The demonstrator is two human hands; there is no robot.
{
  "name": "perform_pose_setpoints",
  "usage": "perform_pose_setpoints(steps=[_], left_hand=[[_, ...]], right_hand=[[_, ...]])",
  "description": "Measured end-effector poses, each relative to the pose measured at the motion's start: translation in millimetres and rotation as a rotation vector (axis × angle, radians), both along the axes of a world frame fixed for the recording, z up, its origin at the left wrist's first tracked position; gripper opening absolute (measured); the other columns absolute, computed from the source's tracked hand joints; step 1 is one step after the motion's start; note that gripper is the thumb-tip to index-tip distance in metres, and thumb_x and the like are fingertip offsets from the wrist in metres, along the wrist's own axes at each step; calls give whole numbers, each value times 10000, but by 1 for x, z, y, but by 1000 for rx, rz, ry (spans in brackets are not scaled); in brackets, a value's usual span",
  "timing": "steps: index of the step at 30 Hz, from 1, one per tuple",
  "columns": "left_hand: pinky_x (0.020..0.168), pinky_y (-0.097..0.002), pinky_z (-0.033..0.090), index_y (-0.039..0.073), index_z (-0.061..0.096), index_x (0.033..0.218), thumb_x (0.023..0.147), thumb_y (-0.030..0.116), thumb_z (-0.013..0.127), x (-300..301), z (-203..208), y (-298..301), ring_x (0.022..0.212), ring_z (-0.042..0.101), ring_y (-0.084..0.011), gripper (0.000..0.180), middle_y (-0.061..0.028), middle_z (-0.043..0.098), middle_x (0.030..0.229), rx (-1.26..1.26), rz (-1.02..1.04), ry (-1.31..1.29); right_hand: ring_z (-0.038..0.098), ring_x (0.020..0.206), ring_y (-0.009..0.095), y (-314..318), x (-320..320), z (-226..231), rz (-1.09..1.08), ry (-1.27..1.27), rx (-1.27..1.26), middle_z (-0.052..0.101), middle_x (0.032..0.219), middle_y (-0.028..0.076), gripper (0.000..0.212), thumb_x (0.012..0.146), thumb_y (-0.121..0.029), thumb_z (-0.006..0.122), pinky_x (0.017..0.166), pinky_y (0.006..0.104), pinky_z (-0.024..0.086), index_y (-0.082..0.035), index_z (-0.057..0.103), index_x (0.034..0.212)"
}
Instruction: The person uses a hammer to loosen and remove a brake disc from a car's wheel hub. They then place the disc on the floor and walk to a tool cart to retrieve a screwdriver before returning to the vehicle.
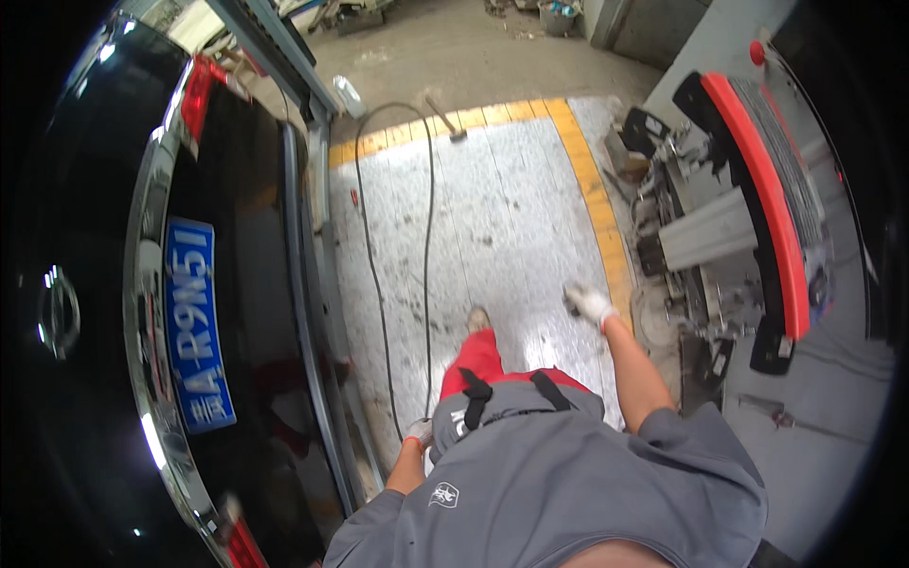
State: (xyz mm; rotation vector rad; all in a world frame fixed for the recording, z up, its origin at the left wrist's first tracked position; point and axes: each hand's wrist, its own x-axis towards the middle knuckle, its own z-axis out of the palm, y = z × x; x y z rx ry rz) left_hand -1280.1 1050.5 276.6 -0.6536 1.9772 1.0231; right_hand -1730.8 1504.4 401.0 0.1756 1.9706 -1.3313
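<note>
left grip (418,433) pinches black cable (425,275), its loop pointing ahead; right grip (591,305) state unclear.

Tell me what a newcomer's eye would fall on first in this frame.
Probably the black car filling the left side, with its bright blue plate. Next, perhaps, the red bar on the equipment at the right. Between them, a dark cable loops over the pale, yellow-bordered floor, running down to the gloved left hand at the person's side.
</note>
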Motion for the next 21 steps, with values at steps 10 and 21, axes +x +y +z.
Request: perform_pose_setpoints(steps=[10,21], left_hand=[[781,-414,600,16,786,1153,1005,425,580,-599,79,-202,813,771,-247,481,-138,809,946,-150,388,257],[1073,-469,556,89,761,1350,995,488,541,-974,48,-187,1225,738,-405,578,-242,774,1295,-162,-64,180]], right_hand=[[749,818,348,85,-73,-78,-416,-711,381,763,977,197,504,1104,-477,516,771,536,623,-18,721,1145],[736,745,275,-62,-554,1,-569,-187,-19,735,940,120,330,1092,-353,586,672,435,618,-40,669,1155]])
